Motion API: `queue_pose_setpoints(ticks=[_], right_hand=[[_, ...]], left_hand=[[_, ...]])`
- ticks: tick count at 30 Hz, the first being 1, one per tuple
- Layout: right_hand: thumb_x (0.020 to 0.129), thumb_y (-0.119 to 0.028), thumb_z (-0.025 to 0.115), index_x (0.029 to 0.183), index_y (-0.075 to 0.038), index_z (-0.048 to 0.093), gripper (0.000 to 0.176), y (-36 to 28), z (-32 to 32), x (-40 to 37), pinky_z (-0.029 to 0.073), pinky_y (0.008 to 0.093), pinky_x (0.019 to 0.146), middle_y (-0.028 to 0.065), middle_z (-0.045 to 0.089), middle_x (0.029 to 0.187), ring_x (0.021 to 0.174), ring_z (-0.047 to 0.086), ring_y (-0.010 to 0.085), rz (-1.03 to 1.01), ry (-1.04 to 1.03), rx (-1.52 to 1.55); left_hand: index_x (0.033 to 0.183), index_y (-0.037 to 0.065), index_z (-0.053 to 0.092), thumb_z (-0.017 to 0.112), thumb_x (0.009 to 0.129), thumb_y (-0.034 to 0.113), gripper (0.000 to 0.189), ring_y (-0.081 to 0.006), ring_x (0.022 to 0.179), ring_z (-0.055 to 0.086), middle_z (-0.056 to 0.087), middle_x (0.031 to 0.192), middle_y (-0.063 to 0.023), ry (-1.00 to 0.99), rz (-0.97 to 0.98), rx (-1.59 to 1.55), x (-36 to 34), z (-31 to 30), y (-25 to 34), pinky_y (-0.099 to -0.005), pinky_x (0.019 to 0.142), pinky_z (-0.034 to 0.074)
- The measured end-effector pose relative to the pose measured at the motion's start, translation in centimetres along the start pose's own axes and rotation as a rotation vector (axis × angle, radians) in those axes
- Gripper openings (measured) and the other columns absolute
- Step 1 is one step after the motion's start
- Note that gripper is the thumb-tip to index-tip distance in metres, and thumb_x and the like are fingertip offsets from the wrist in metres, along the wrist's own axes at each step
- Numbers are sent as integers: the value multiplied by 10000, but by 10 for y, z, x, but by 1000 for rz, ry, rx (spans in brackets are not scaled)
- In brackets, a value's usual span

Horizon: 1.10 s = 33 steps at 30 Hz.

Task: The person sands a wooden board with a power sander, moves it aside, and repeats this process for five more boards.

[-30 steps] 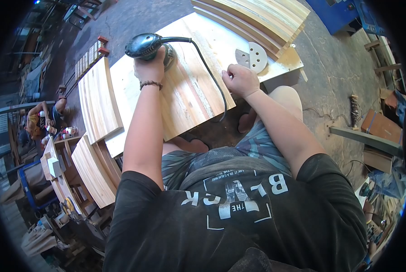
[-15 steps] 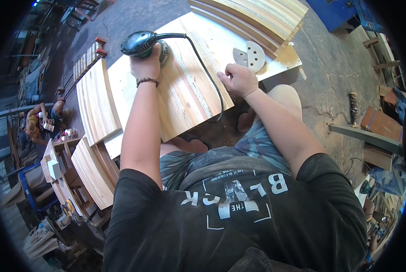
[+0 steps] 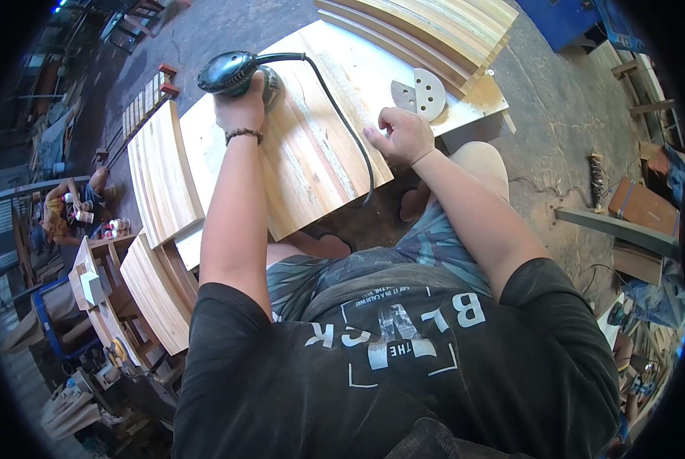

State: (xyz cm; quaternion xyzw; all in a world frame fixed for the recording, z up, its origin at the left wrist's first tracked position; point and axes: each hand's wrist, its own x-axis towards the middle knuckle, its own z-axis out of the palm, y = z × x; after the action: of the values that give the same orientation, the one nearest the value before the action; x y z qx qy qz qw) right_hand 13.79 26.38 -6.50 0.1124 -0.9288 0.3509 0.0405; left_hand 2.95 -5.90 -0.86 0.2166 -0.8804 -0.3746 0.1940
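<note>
My left hand (image 3: 241, 111) is wrapped round a dark green electric sander (image 3: 232, 74), a bracelet at its wrist. The sander rests on the far left part of a striped laminated wood board (image 3: 312, 153), and its black cord (image 3: 339, 111) runs across the board to the near edge. At the board's right edge is my right hand (image 3: 404, 138), its fingers curled in a loose fist and nothing visible in them. Just beyond that hand lie round sanding discs with holes (image 3: 430, 92), partly overlapping, on a pale work surface (image 3: 369, 65).
Stacked wood panels (image 3: 426, 38) stand at the far right of the work surface. More panels (image 3: 163, 172) lie to the left. A person (image 3: 63, 206) sits at far left, near a wooden frame (image 3: 102, 294). A metal bar (image 3: 618, 232) juts in at right.
The sander and my left hand have shifted slightly left across the board, and the cord has moved along. My right hand stays almost in place, its thumb slightly lifted.
</note>
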Motion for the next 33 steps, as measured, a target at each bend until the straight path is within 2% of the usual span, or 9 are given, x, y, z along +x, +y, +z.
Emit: queue_pose_setpoints(ticks=[2, 29, 32, 33], right_hand=[[935, -605, 700, 838, -97, 693, 517, 0, 1, 0, 575, 498, 728, 137, 730, 814, 812, 735, 370, -3, 5, -4], [932, -597, 696, 818, -101, 697, 509, 0, 0, -1, 576, 506, 726, 151, 728, 816, 808, 732, 378, -10, 15, 16], [921, -559, 733, 859, -96, 682, 470, 3, 3, -1, 554, 467, 689, 115, 691, 786, 764, 712, 336, -29, 25, 10], [925, -573, 721, 844, -97, 686, 485, 2, 2, -1, 561, 481, 699, 127, 702, 794, 777, 718, 350, -22, 21, 12]], left_hand=[[1397, 101, 702, 936, 757, 592, 839, -377, 1333, 699, 763, 1383, -187, 2, -7, 16, 9, 5, -11, -461, 1164, 528], [1429, 91, 680, 940, 772, 542, 839, -359, 1345, 695, 755, 1409, -174, 66, 12, -35, 29, 13, -2, -443, 1186, 504], [1443, 99, 671, 939, 774, 543, 846, -353, 1348, 695, 755, 1413, -169, 51, 29, -48, 33, 15, -4, -440, 1185, 505], [1447, 100, 669, 938, 775, 544, 849, -349, 1350, 695, 754, 1414, -168, 49, 28, -49, 33, 15, -3, -438, 1184, 505]])
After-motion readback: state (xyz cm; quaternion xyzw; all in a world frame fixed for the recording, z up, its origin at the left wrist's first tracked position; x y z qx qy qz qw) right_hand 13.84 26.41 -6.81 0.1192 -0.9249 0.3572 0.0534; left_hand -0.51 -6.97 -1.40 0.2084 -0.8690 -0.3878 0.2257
